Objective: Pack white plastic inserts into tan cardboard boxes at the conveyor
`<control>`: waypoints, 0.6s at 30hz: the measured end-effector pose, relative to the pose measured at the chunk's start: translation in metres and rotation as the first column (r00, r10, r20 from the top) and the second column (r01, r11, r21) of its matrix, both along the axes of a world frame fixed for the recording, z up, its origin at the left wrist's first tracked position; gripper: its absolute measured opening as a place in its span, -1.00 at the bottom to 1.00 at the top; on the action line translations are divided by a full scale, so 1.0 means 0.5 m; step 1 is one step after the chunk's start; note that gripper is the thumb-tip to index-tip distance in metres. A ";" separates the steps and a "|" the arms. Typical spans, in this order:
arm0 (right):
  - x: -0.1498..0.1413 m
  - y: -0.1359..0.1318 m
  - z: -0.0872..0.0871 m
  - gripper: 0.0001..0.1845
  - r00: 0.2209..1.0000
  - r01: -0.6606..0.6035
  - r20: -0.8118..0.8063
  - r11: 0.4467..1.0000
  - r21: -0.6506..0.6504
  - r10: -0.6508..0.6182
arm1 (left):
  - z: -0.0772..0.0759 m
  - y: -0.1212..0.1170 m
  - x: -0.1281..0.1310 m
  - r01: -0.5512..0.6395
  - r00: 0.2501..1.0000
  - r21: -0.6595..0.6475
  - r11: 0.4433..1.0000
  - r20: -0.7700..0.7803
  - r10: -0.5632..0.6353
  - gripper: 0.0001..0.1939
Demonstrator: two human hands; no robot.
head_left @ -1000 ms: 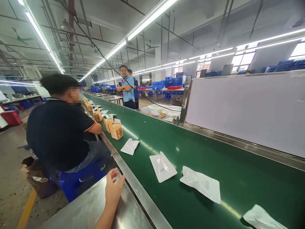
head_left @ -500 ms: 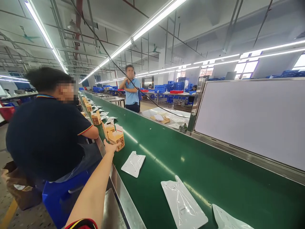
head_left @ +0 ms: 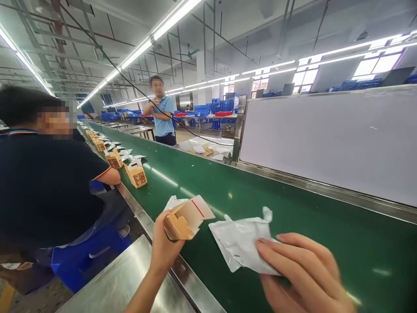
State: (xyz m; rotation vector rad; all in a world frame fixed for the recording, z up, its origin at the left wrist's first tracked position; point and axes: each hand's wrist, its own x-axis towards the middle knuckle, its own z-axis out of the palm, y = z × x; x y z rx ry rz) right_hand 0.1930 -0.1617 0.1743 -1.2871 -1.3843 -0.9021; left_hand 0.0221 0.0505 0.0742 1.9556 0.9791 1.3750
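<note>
My left hand (head_left: 166, 243) is wrapped round a small orange and cream carton (head_left: 184, 221), held tilted over the belt's near edge. The carton's top stands open, with a white flap bearing a red line spread to the right. My right hand (head_left: 299, 265) pinches a shiny white pouch (head_left: 247, 237) between thumb and fingers, to the right of the carton. Another white pouch (head_left: 217, 237) shows partly under the held one. Behind the carton, a further white pouch (head_left: 172, 202) lies mostly hidden on the green conveyor belt (head_left: 176, 174).
Open cartons (head_left: 136, 174) and white pouches (head_left: 125, 152) line the belt further off. A seated co-worker (head_left: 48, 174) is close on my left. A second person (head_left: 163, 113) stands across the belt. A metal rail (head_left: 195, 282) edges the belt; a white panel (head_left: 325, 139) stands at the right.
My left hand has drawn one carton back from the belt, nearer to me. My right hand has come into view with a white pouch in it. The view has turned to the right.
</note>
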 end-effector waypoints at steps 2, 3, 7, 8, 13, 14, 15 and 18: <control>-0.034 0.023 -0.001 -0.70 0.997 -0.072 0.030 0.997 0.020 0.071 | -0.002 -0.094 0.013 0.060 0.998 0.023 0.998 0.009 -0.060 -0.29; -0.046 0.031 -0.005 -0.70 0.993 -0.108 0.042 0.994 0.004 0.108 | -0.001 -0.130 0.020 0.068 0.997 0.043 0.997 0.017 -0.069 -0.28; -0.049 0.015 -0.022 -0.63 0.970 -0.229 0.032 0.945 -0.232 0.242 | 0.021 -0.211 0.048 0.032 0.998 0.241 0.970 0.050 -0.045 -0.35; -0.043 -0.001 -0.021 -0.59 0.952 -0.291 -0.021 0.883 -0.368 0.305 | 0.026 -0.222 0.053 0.045 0.998 0.303 0.952 0.037 -0.059 -0.37; -0.019 -0.087 -0.010 -0.19 0.793 -0.592 -0.470 0.308 -0.745 0.388 | 0.019 -0.289 0.074 0.147 0.988 0.432 0.890 -0.103 -0.113 -0.42; -0.018 -0.101 -0.014 -0.27 0.775 -0.625 -0.524 0.307 -0.718 0.352 | 0.009 -0.307 0.076 0.159 0.986 0.423 0.892 -0.119 -0.120 -0.40; -0.016 -0.116 -0.019 -0.42 0.773 -0.634 -0.559 0.344 -0.692 0.301 | -0.002 -0.326 0.077 0.192 0.980 0.401 0.896 -0.135 -0.149 -0.38; 0.006 -0.179 -0.034 -0.74 0.842 -0.474 -0.535 0.565 -0.675 0.067 | -0.037 -0.376 0.072 0.341 0.935 0.201 0.918 -0.171 -0.310 -0.33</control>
